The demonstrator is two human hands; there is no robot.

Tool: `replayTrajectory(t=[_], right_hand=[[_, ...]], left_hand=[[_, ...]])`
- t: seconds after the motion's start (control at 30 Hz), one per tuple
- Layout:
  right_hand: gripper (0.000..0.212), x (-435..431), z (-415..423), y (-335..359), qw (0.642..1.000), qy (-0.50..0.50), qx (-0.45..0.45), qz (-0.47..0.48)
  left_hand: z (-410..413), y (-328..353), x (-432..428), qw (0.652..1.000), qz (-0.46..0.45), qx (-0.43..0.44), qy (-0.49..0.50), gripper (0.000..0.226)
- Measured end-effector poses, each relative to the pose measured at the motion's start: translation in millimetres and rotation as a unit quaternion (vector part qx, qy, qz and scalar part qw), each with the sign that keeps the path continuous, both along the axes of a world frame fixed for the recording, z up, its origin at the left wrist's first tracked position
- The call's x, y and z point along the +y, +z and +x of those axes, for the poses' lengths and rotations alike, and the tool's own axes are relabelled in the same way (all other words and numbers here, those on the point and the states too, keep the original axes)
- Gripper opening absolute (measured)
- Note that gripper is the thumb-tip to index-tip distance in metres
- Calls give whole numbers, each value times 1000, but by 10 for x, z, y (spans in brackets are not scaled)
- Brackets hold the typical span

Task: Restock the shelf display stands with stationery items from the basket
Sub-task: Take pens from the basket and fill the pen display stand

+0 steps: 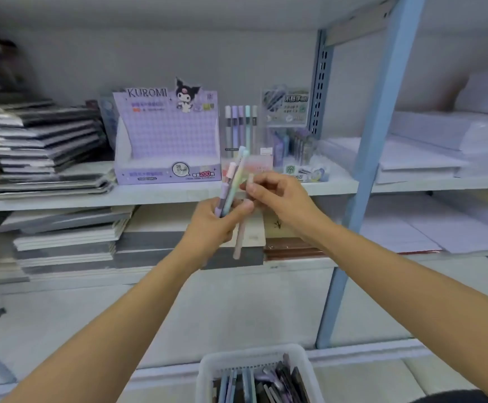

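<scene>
White shelving (178, 196) on blue uprights (382, 135) is lined with stacked notebooks (42, 141), reams of paper (440, 141) and a purple Kuromi display box (165, 146), beside which pastel pens are stood in a clear stand (241, 126). A bundle of pens (231, 184) is gripped in the left hand (210, 225) before the shelf edge, while one pale pen (240, 237) is pinched near its top by the right hand (280, 196). The basket (254, 356) is cut off at the lower edge and its contents are blurred. The boxes' small print cannot be made out.

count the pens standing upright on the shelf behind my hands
5, in one row just right of the big display box: white, lilac, purple, teal, grey. Others may be hidden lower down.
</scene>
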State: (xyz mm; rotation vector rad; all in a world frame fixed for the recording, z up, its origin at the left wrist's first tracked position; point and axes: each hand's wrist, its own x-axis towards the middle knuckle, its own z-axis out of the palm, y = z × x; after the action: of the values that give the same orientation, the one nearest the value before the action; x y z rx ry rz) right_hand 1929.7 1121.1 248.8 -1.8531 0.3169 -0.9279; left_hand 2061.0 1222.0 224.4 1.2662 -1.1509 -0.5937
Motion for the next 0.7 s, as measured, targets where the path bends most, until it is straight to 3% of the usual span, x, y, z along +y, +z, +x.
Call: replayTrajectory(t=[0.27, 0.47, 0.7], right_hand=[[15, -430, 44, 997, 977, -120, -154, -80], [25, -825, 254, 1126, 969, -182, -111, -129], [13, -998, 520, 979, 955, -203, 14, -217]], left_hand=[[332, 745, -234, 994, -74, -1, 83, 26], [476, 874, -466, 997, -37, 36, 54, 17], [614, 875, -607, 996, -73, -9, 48, 19]])
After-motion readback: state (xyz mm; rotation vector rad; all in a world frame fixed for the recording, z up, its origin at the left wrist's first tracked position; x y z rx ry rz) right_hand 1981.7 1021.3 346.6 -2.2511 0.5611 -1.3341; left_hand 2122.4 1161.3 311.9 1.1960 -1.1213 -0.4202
